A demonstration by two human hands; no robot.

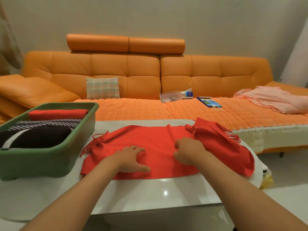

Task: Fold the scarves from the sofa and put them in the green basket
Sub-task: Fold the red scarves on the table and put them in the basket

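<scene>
An orange sofa [126,70] is stretching across the room, a pink cloth [273,99] lying at its right end. On the white table [158,189] before it, a green basket [41,157] at your left is holding folded scarves [58,114]. Beside it a red scarf [150,145] is lying spread. Your left hand [132,158] is pressing it, fingers splayed; your right hand [188,150] is resting on it, fingers curled, grip unclear.

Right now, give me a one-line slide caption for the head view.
Left hand presses and right hand pinches the red scarf on the table, beside the basket holding folded scarves.
</scene>
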